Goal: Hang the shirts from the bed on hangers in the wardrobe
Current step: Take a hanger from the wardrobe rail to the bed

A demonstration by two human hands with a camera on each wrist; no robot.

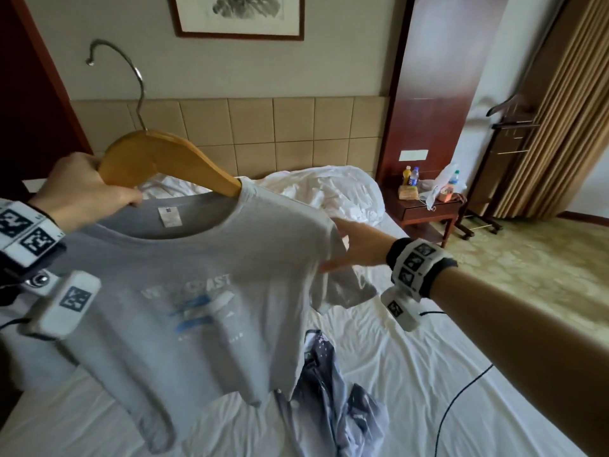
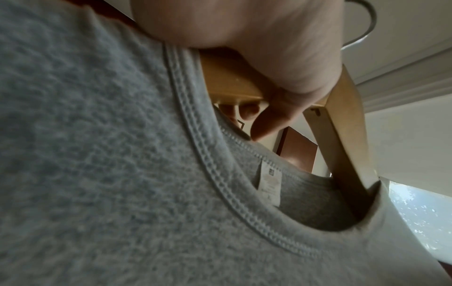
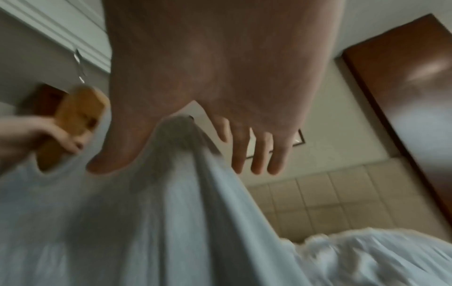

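Observation:
A grey T-shirt point(image 1: 197, 275) with a printed front hangs in the air over the bed point(image 1: 445, 357). A wooden hanger point(image 1: 158, 156) with a metal hook is inside its neck: the right arm is under the shirt's shoulder, the left arm is bare. My left hand point(image 1: 85, 189) grips that left arm point(image 2: 229, 81) at the collar point(image 2: 195, 154). My right hand point(image 1: 356, 249) is at the shirt's right shoulder point(image 3: 181, 135), fingers point(image 3: 259, 154) straight behind the fabric and thumb on the front. A second, dark patterned shirt point(image 1: 329, 390) lies crumpled on the sheet.
A crumpled white duvet point(image 1: 329, 189) lies at the padded headboard. A wooden nightstand point(image 1: 425, 209) with bottles stands right of the bed, with a valet stand point(image 1: 507, 133) and curtains beyond. A black cable point(image 1: 461, 390) runs across the sheet.

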